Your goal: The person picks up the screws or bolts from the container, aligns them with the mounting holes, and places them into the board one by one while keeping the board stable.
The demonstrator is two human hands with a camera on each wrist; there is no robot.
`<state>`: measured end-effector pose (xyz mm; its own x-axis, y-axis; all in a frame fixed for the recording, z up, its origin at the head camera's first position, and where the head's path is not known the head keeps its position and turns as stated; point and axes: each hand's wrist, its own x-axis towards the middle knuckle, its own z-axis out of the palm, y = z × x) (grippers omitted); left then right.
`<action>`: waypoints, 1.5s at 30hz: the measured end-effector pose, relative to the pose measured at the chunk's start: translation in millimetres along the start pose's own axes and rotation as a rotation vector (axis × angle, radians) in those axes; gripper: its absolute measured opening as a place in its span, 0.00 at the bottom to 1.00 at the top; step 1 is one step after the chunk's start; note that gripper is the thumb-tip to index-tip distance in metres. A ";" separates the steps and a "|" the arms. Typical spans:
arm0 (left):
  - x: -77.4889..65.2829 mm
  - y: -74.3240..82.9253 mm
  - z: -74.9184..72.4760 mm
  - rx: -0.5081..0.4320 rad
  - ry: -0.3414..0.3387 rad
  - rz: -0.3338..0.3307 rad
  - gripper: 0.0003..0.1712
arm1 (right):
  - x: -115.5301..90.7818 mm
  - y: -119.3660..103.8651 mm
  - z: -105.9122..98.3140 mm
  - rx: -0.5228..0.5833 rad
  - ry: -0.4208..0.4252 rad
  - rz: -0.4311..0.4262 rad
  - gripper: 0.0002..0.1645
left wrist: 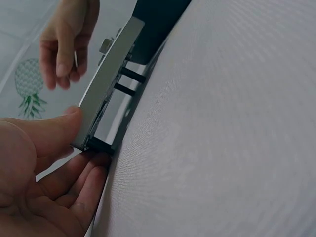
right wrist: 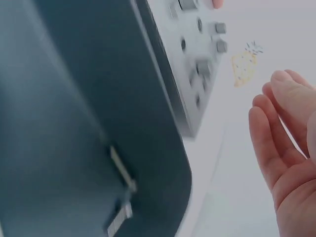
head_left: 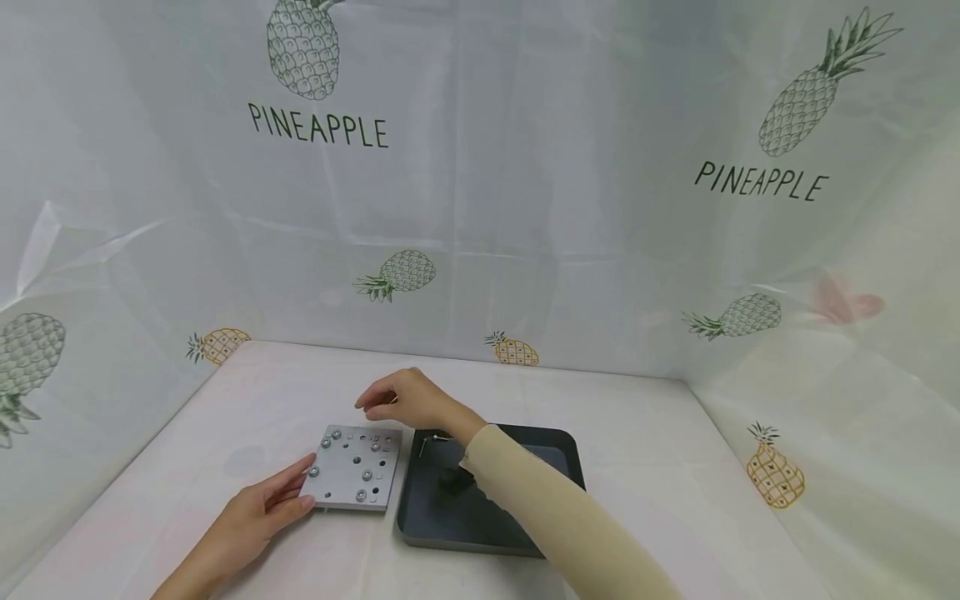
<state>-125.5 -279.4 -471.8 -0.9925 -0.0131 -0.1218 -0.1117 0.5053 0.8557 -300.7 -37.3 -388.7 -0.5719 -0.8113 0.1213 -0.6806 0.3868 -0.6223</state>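
On the white table [head_left: 660, 500], a metal plate [head_left: 341, 478] studded with screws [head_left: 367, 475].
The left hand [head_left: 262, 510] grips the plate's left edge; right of the plate, a dark tray [head_left: 487, 523]; near the plate's far edge, the right hand [head_left: 408, 400], fingers bent, holding something or not I can't tell.

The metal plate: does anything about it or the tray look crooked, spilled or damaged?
Nothing stands out. The plate stands on dark legs beside the tray, and small metal pieces lie inside the tray.
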 end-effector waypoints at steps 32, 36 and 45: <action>-1.9 -1.8 2.2 -0.025 0.000 0.009 0.44 | -136.3 64.7 -53.0 0.002 -0.190 0.012 0.17; -1.2 -2.0 2.1 -0.014 0.001 0.002 0.45 | -137.1 67.9 -47.5 -0.014 -0.190 0.029 0.16; -1.6 -1.5 2.1 -0.023 -0.006 0.008 0.45 | -138.1 76.2 -35.4 -0.055 -0.185 0.070 0.14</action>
<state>-123.7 -278.4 -474.0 -0.9930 -0.0043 -0.1178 -0.1051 0.4850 0.8682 -289.8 119.7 -425.5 -0.5286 -0.8461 -0.0683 -0.6686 0.4646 -0.5806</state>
